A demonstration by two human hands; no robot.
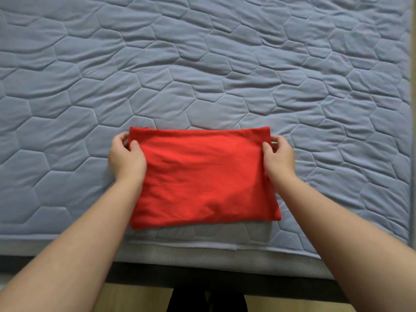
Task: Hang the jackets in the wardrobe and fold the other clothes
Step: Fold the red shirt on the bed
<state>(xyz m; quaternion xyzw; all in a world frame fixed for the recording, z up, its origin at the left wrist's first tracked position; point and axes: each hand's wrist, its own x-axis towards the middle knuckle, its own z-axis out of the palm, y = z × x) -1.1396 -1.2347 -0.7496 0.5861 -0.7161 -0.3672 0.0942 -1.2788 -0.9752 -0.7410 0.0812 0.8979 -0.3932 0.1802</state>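
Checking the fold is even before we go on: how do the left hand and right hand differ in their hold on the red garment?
The left hand pinches the far left corner of the red garment; the right hand pinches the far right one. The left hand reaches further over the cloth; the right hand lies mostly off its edge. Shared: thumbs on top, garment flat on the mattress.

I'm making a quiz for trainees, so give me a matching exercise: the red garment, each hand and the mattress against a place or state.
1 red garment
2 left hand
3 right hand
4 mattress

A pinches the garment's far right corner
B blue-grey, quilted
C folded into a rectangle, lying flat
D pinches the garment's far left corner

Pairs: 1-C, 2-D, 3-A, 4-B
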